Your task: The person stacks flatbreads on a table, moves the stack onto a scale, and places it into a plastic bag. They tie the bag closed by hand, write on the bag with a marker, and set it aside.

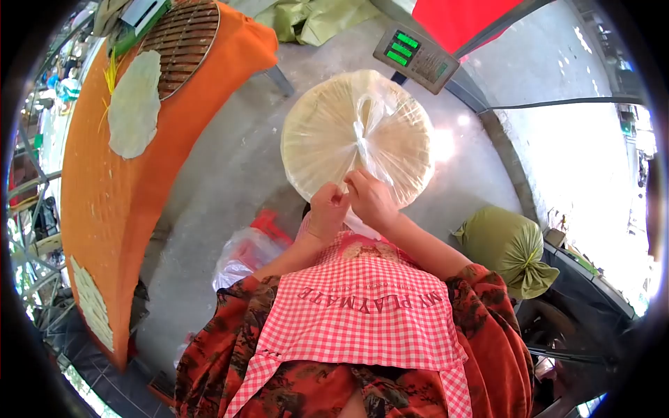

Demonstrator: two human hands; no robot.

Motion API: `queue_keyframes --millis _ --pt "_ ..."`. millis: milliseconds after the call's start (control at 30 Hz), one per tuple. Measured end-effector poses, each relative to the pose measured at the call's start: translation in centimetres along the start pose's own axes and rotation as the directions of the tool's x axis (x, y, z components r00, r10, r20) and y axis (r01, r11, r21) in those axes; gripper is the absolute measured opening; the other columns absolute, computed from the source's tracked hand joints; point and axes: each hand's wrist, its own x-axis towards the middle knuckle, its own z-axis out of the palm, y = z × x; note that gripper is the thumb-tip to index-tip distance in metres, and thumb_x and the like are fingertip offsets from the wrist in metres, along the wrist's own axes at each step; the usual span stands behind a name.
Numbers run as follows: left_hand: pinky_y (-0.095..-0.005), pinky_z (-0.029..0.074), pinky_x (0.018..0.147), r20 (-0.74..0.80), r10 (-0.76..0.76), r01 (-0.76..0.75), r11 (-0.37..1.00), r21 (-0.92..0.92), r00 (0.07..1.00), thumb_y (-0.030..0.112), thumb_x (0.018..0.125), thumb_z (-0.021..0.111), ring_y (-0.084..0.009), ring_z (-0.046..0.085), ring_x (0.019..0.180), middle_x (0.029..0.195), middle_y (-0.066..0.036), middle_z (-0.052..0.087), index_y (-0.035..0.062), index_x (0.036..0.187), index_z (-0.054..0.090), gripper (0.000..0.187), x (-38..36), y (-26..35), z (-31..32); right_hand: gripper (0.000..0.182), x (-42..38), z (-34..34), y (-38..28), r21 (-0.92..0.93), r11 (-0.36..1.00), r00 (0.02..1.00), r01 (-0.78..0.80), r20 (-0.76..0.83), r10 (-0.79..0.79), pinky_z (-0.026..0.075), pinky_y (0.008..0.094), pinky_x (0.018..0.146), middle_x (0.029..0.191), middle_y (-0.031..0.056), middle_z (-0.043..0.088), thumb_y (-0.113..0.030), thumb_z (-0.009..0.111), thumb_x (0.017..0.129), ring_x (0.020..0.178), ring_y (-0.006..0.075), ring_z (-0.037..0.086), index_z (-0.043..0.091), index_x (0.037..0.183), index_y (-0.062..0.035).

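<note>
A large round, pale yellow bundle sits in front of me, wrapped in a clear plastic bag (317, 132). The plastic is gathered and twisted at the middle of its top, with loose ends spreading from there. At the bundle's near edge, my left hand (328, 211) is closed, its fingers curled in a pinch on the plastic. My right hand (371, 200) is right beside it, fingers also pinched on the bag. A strip of clear plastic hangs below both hands, over the apron (362, 299). What exactly lies between the fingertips is partly hidden.
An orange-covered table (171, 132) curves along the left, holding a pale flat sheet (136, 104) and a slatted round rack (188, 45). A digital scale display (417, 58) stands beyond the bundle. A tied green sack (507, 247) lies right; plastic bags (247, 254) lie left.
</note>
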Motion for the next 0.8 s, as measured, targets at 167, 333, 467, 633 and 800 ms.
queue_keyframes --millis 167,333,467,633,800 --pt "-0.0365 0.044 0.055 0.01 0.058 -0.058 0.997 0.051 0.998 0.001 0.074 0.065 -0.026 0.054 0.058 0.067 -0.01 0.055 0.004 0.088 0.052 0.019 1.9 1.3 0.1 0.012 -0.4 2.1 4.1 -0.277 0.95 0.98 -0.143 0.092 0.175 0.051 0.0485 0.07 0.084 0.0249 0.064 -0.005 0.055 0.082 0.079 0.0421 0.064 0.059 0.092 0.002" --pt "-0.0407 0.05 0.066 -0.042 0.618 -0.603 0.778 0.174 0.785 -0.001 0.08 0.059 -0.032 0.061 0.077 0.097 -0.012 0.06 0.0065 0.099 0.055 0.021 9.9 2.9 -0.9 0.015 0.8 -0.2 3.4 0.055 0.993 0.961 -0.106 -0.25 0.117 0.052 0.0409 0.068 0.08 0.0206 0.066 -0.001 0.053 0.086 0.074 0.0338 0.066 0.063 0.096 0.0004" --pt "-0.0435 0.05 0.072 0.091 0.272 -0.287 0.898 0.334 0.958 0.018 0.085 0.058 -0.0351 0.063 0.085 0.098 -0.016 0.063 0.0047 0.097 0.058 0.018 14.6 3.7 2.6 0.018 3.8 -2.2 3.7 0.323 0.934 0.91 -0.155 -0.32 0.262 0.055 0.0299 0.068 0.082 0.0117 0.067 0.004 0.047 0.09 0.076 0.0191 0.067 0.064 0.096 0.0036" --pt "-0.0502 0.049 0.071 0.177 0.055 -0.137 0.86 0.492 0.983 0.025 0.085 0.055 -0.0382 0.064 0.08 0.082 -0.019 0.065 0.0024 0.077 0.06 0.025 18.9 3.4 4.2 0.021 7.5 -2.2 4.8 0.51 0.851 0.849 -0.124 -0.39 0.357 0.056 0.0293 0.074 0.089 0.0111 0.068 0.005 0.044 0.091 0.086 0.0183 0.067 0.064 0.098 0.0052" --pt "-0.0499 0.05 0.071 0.055 0.132 -0.143 0.926 0.35 0.99 0.024 0.084 0.056 -0.038 0.064 0.077 0.081 -0.018 0.067 0.0045 0.078 0.063 0.022 17.2 5.1 3.5 0.02 10.3 -1.0 8.1 0.289 0.957 0.914 -0.001 -0.387 0.118 0.053 0.0317 0.077 0.096 0.015 0.068 0.004 0.05 0.089 0.09 0.0253 0.067 0.066 0.1 0.0015"
